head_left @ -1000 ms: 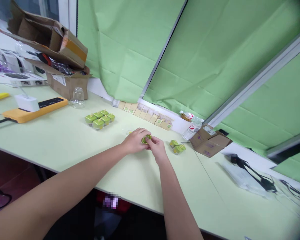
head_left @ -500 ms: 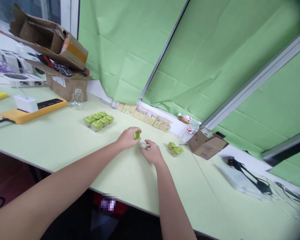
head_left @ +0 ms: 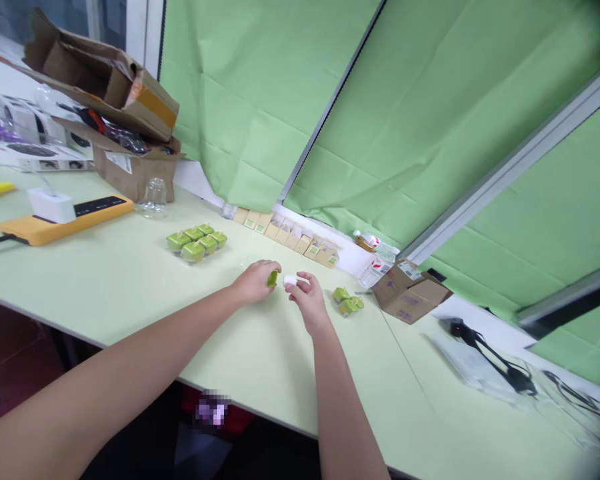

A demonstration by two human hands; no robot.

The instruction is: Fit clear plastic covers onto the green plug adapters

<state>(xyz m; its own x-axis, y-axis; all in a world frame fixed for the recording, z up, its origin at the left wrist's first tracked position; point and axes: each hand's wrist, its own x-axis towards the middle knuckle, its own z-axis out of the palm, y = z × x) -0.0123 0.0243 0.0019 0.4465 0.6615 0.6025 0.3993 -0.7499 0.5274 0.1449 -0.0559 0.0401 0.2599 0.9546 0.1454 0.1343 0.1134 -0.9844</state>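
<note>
As our forearms stretch out from the near edge of the pale green table (head_left: 130, 293), the two hands meet at its middle. Our left hand (head_left: 253, 283) rests low on the tabletop, its fingertips pinching a small green piece (head_left: 273, 279). Our right hand (head_left: 307, 303) pinches a small white piece (head_left: 290, 281) between thumb and forefinger, just beside the green one. At this size we cannot tell whether the two quite touch.

A second ago both hands closed together on what looked like a single green item. Half a second ago the green piece sat alone in the left fingers, with the right hand lower beside it. Now each hand has its own part, so we judge that the item has come apart and the halves are being held face to face.

Just to the right lie a few loose green bits (head_left: 347, 301), then a small cardboard box (head_left: 410, 292). To the left and a little farther stands a cluster of green items (head_left: 196, 241), and behind our hands a row of little cartons (head_left: 285, 232) lines the table's back edge. Farther left are an orange power strip (head_left: 80, 217), a glass jar (head_left: 153, 198) and stacked brown boxes (head_left: 115, 100). Green curtains (head_left: 430, 100) close off the background.
</note>
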